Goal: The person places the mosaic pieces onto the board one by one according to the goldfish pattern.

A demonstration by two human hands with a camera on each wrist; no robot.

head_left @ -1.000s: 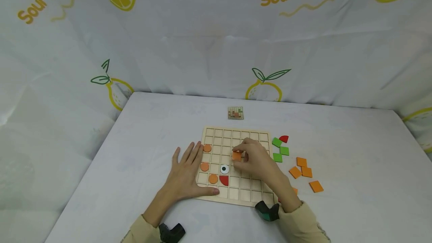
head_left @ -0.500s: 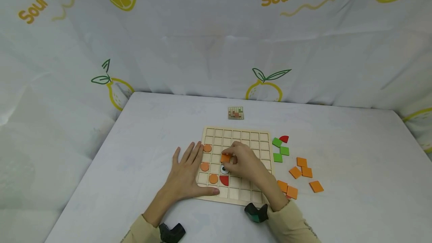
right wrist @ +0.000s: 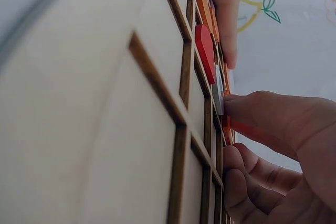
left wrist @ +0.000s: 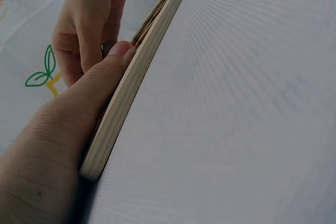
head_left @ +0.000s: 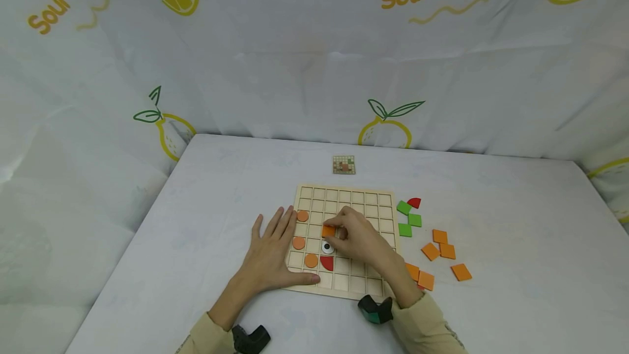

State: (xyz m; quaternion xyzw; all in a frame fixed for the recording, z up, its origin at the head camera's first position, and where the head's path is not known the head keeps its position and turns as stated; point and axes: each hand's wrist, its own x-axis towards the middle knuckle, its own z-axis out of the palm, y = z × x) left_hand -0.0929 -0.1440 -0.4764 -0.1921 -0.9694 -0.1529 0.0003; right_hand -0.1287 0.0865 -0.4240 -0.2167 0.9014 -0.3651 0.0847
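Note:
A pale wooden grid board [head_left: 373, 283] lies on the table. Spread over its left side, my left hand [head_left: 267, 258] has the thumb on the near edge and the fingers along the side. My right hand [head_left: 362, 239] pinches an orange square tile [head_left: 328, 231] over a cell near the middle, just behind a white disc [head_left: 327, 247] with a black dot. In the right wrist view the thumb [right wrist: 252, 106] overlaps that disc. A red quarter-circle [head_left: 326, 263] sits in front of the disc, and orange round pieces [head_left: 311, 260] occupy cells on the left.
Right of the board lie green squares [head_left: 415, 220], another red quarter-circle [head_left: 414, 202] and several orange squares [head_left: 461, 272]; two of them [head_left: 426, 280] are close to my right forearm. A small patterned card [head_left: 343, 165] lies behind the board.
My right hand has carried the orange square tile left across the board to the cell behind the white disc, then stayed nearly still. The left hand has not moved.

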